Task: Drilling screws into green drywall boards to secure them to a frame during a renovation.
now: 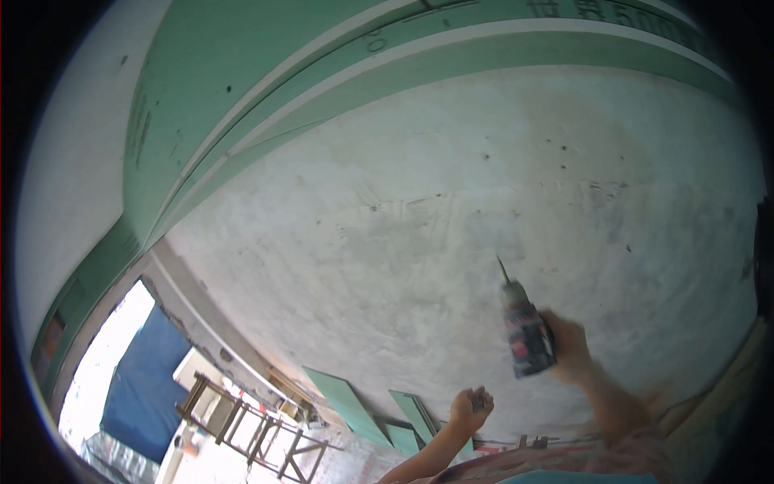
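A dark cordless drill (524,335) with red patches and a long thin bit is gripped in my right hand (569,345). Its bit points up and slightly left, in front of the pale plastered wall (387,282); I cannot tell whether the tip touches the wall. Lower and to the left, my left hand (468,409) is raised with its fingers curled. Small dark bits show at its fingers, too small and blurred to name.
Green boards (185,89) form a stepped ceiling edge overhead. Cut green panels (343,399) lean against the wall's foot. At lower left, a wooden trestle (258,431) stands near a bright opening with a blue sheet (145,387). A pale pipe (218,327) runs along the corner.
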A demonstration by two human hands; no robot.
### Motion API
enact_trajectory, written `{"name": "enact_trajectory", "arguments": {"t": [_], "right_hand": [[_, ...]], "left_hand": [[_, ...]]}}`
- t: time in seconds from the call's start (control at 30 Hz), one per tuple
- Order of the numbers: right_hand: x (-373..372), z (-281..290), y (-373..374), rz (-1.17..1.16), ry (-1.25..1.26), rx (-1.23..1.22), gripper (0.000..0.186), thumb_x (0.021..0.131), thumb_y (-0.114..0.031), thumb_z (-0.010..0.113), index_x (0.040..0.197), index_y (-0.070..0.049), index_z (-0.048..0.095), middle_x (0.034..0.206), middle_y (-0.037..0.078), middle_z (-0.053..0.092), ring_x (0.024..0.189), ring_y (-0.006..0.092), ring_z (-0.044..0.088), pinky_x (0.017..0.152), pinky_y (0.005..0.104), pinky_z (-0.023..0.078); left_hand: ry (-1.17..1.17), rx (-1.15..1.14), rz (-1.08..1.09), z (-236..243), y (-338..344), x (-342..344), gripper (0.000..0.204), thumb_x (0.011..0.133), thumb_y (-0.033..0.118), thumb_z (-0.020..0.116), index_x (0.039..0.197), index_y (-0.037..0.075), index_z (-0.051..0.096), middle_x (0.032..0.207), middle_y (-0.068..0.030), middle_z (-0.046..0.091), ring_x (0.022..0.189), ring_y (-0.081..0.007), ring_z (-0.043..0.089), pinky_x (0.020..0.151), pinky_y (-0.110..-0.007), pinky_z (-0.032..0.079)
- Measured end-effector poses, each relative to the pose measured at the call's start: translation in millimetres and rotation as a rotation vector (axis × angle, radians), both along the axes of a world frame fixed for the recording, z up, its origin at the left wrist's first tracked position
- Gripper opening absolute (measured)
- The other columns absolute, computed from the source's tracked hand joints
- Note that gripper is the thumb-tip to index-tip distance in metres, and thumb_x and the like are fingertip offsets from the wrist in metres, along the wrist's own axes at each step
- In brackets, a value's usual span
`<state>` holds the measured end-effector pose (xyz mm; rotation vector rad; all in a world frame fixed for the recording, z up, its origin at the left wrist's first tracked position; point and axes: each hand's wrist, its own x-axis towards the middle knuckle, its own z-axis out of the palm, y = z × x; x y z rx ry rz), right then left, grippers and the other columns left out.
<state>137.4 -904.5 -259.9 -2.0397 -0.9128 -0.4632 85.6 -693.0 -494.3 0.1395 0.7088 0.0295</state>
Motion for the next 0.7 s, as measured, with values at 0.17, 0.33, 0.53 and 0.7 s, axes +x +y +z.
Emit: {"name": "enact_trajectory", "arguments": {"t": [0.17, 0.33, 0.53, 0.7], "right_hand": [[-1.5, -158.0, -64.8, 0.236, 0.371, -0.085, 0.033, 0.078, -0.008, 0.073, 0.109, -0.006, 0.061, 0.084, 0.004, 0.064, 0.079, 0.0125, 0.062, 0.073, 0.0319, 0.053], [-19.2, -202.3, -80.8, 0.443, 1.13, 0.402, 0.043, 0.076, -0.006, 0.075, 0.114, -0.002, 0.055, 0.082, 0.003, 0.063, 0.076, 0.0124, 0.061, 0.072, 0.0305, 0.051], [-6.2, -208.2, -109.0, 0.492, 1.3, 0.58, 0.047, 0.073, -0.001, 0.075, 0.115, 0.0, 0.052, 0.081, 0.003, 0.062, 0.076, 0.0138, 0.063, 0.072, 0.0289, 0.05], [1.0, -209.7, -112.8, 0.545, 1.276, 0.626, 0.047, 0.074, 0.0, 0.075, 0.114, 0.0, 0.05, 0.081, 0.004, 0.062, 0.075, 0.0151, 0.063, 0.071, 0.0307, 0.051]], "left_hand": [[-0.135, 0.096, -0.32, -36.0, -13.8, -11.7, 0.013, 0.102, 0.01, 0.044, 0.11, 0.001, 0.049, 0.088, -0.0106, 0.055, 0.075, -0.0208, 0.052, 0.062, -0.027, 0.046], [-0.025, 0.324, -0.294, 24.9, -47.4, 4.5, 0.015, 0.101, 0.012, 0.049, 0.107, -0.001, 0.054, 0.09, -0.011, 0.059, 0.076, -0.02, 0.055, 0.065, -0.029, 0.049], [-0.323, 0.392, -0.52, 46.6, -82.7, 41.0, 0.016, 0.102, 0.021, 0.05, 0.101, 0.006, 0.054, 0.071, -0.0043, 0.052, 0.064, -0.0155, 0.048, 0.057, -0.025, 0.039], [-0.586, 0.414, -0.607, 43.9, -87.6, 68.2, 0.021, 0.101, 0.027, 0.052, 0.09, 0.009, 0.052, 0.066, -0.0009, 0.044, 0.061, -0.0134, 0.046, 0.058, -0.026, 0.039]]}}
